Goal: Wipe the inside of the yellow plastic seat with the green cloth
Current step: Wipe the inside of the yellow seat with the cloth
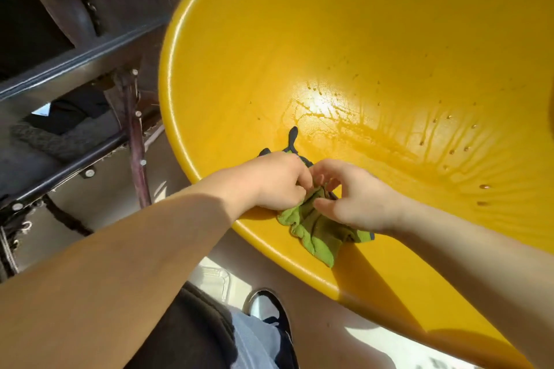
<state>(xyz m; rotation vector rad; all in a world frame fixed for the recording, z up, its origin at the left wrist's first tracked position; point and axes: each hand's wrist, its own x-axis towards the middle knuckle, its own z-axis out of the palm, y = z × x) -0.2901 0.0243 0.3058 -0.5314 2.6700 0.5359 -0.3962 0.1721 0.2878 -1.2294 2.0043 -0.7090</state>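
The yellow plastic seat [374, 39] fills the upper right of the head view, a big curved shell with water drops and wet streaks on its inner surface. A crumpled green cloth [317, 232] with a dark edge lies over the seat's near rim. My left hand [269, 180] pinches the cloth's upper part from the left. Fingers of my right hand [353, 195] grip the same bunch from the right. A dark strip of the cloth [293, 136] sticks out beyond my left hand into the seat.
Dark metal rails [75, 63] and a reddish post [136, 141] with bolts stand to the left of the seat. Below are my dark top, jeans and a shoe [266, 305] on pale ground.
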